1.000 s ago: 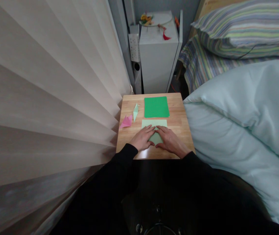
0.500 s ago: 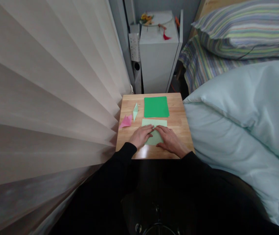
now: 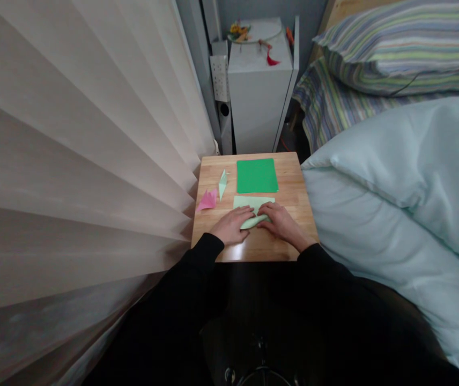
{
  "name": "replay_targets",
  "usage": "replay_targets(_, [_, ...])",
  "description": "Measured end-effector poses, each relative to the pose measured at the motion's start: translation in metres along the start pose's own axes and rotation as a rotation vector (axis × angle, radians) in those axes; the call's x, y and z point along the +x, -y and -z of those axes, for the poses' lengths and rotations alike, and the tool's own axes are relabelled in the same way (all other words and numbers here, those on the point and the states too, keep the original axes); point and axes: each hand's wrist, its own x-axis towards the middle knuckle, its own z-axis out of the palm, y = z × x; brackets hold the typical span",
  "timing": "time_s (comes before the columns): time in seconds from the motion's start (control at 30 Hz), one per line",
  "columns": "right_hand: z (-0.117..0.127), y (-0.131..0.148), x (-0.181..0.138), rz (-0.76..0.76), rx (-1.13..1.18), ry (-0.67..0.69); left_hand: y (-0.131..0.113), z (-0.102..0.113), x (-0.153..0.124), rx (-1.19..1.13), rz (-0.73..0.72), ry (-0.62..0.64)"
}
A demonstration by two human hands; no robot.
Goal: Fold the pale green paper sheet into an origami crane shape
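A pale green sheet of origami paper (image 3: 254, 202) lies on the small wooden table (image 3: 294, 203), its near edge lifted and curled over toward the far side. My left hand (image 3: 233, 224) grips the left part of that edge, fingers on top and thumb low at the near side. The right end of the raised edge is pinched between the thumb and fingers of my right hand (image 3: 281, 222). Beyond the sheet sits a square stack of bright green paper (image 3: 257, 176). A folded pale green piece (image 3: 222, 185) and a folded pink paper piece (image 3: 207, 200) rest to the left.
Pleated light curtain (image 3: 93, 134) runs close along the table's left side. On the right, a bed with a pale blue quilt (image 3: 394, 187) and a striped pillow (image 3: 406, 43) borders it. Behind the table stands a white cabinet (image 3: 259, 102) with a red tassel (image 3: 271, 58) on top.
The near edge of the pale green sheet has come up off the table and curled away from me. My right hand has closed from lying flat into a pinch on it.
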Motion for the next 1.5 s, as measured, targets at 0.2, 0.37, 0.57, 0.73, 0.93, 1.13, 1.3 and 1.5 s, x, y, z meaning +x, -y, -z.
replay_targets(0.2, [0.022, 0.024, -0.01, -0.005, -0.032, 0.035, -0.017, 0.019, 0.003, 0.034, 0.08, -0.018])
replay_targets(0.37, [0.029, 0.036, -0.01, -0.177, -0.176, 0.136, -0.025, 0.028, 0.005, 0.115, 0.174, 0.058])
replay_targets(0.57, [0.024, 0.029, 0.002, -0.335, -0.269, 0.136, -0.022, 0.029, 0.005, 0.224, 0.262, -0.033])
replay_targets(0.73, [0.017, 0.025, 0.009, -0.399, -0.292, 0.105, -0.049, 0.013, -0.001, 0.416, 0.177, -0.238])
replay_targets(0.93, [0.015, 0.025, 0.01, -0.463, -0.3, 0.089, -0.09, -0.023, -0.015, 0.405, 0.252, -0.151])
replay_targets(1.13, [0.017, 0.029, 0.01, -0.497, -0.294, 0.083, -0.082, -0.034, -0.011, 0.407, 0.334, -0.124])
replay_targets(1.3, [0.019, 0.03, 0.012, -0.523, -0.287, 0.1, -0.074, -0.037, -0.003, 0.41, 0.38, -0.165])
replay_targets(1.5, [0.013, 0.039, 0.01, -0.501, -0.232, 0.238, -0.064, -0.036, 0.004, 0.42, 0.438, -0.253])
